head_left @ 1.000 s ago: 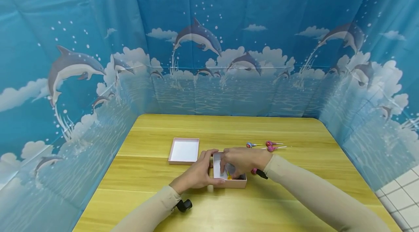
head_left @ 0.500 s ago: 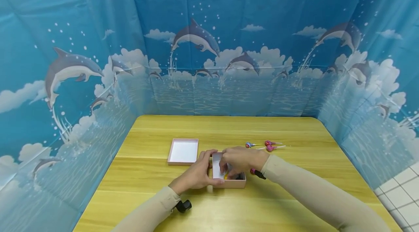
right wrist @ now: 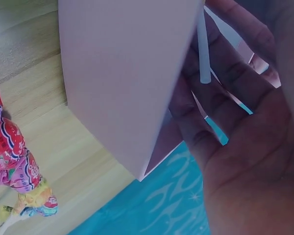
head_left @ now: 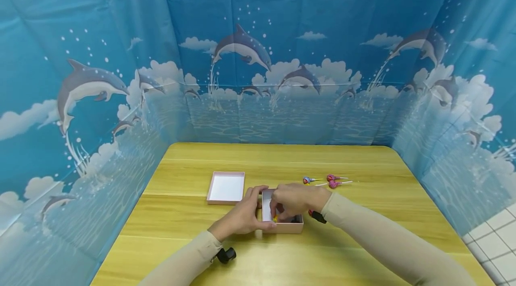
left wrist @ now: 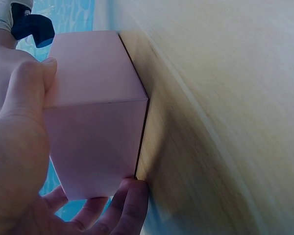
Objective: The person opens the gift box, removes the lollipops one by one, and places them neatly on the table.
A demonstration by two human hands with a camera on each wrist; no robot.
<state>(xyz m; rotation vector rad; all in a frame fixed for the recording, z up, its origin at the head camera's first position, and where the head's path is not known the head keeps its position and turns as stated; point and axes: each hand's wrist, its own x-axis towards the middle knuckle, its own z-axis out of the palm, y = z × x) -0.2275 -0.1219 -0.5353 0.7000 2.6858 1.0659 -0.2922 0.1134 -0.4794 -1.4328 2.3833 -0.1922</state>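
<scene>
A pink box (head_left: 289, 228) with a white inside stands open-topped on the wooden table. My left hand (head_left: 241, 217) grips its left end; in the left wrist view the thumb lies along one wall (left wrist: 95, 68) and the fingers wrap the opposite side. Down inside the box, my right hand (head_left: 293, 199) has its fingers bent together. The right wrist view shows a white lollipop stick (right wrist: 204, 56) sticking out from between those fingers. Something yellow (head_left: 275, 218) shows at the fingertips in the head view. The lollipop's head is hidden by the hand and box wall.
The box lid (head_left: 226, 186) lies inside-up to the left. Several wrapped lollipops (head_left: 333, 184) lie on the table (head_left: 193, 241) to the right, with wrapped heads (right wrist: 19, 156) close to the box in the right wrist view. A dolphin-print curtain (head_left: 250, 115) encloses the table.
My right hand has shifted slightly left inside the box, its fingers drawing closer together. The yellow bit has moved left with the fingertips. My left hand keeps its hold on the box.
</scene>
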